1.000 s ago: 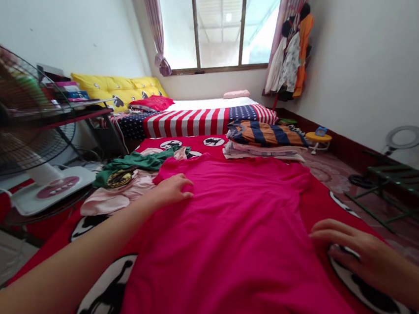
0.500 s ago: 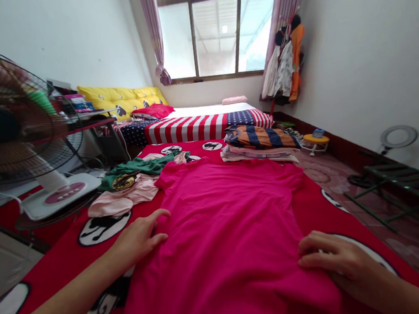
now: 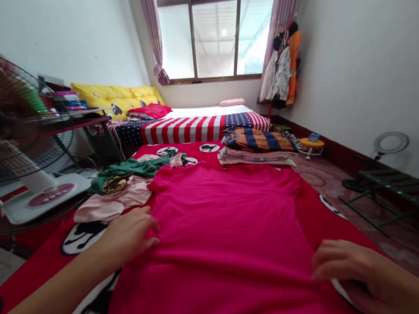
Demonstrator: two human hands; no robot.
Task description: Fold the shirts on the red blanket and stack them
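A bright pink T-shirt point(image 3: 223, 224) lies spread on the red blanket, its sleeves and collar toward the far end. At its left edge, my left hand point(image 3: 131, 233) is closed, with thumb and fingers pinching the fabric. My right hand point(image 3: 349, 267) is closed on the opposite edge, nearer the hem and a little blurred. A taut crease crosses the shirt between the two hands. The lower hem runs out of view at the bottom.
Crumpled green and light pink clothes point(image 3: 123, 180) lie left of the shirt. Beyond its right sleeve rests a pile of folded clothes point(image 3: 258, 142). A fan point(image 3: 45, 187) stands at the left, a green folding stool point(image 3: 401, 183) at the right. The red patterned blanket point(image 3: 311, 211) lies underneath.
Both hands have moved slightly outward, the right one also lower. The shirt looks stretched wider, and a sideways crease has formed across it. The view has shifted a little.
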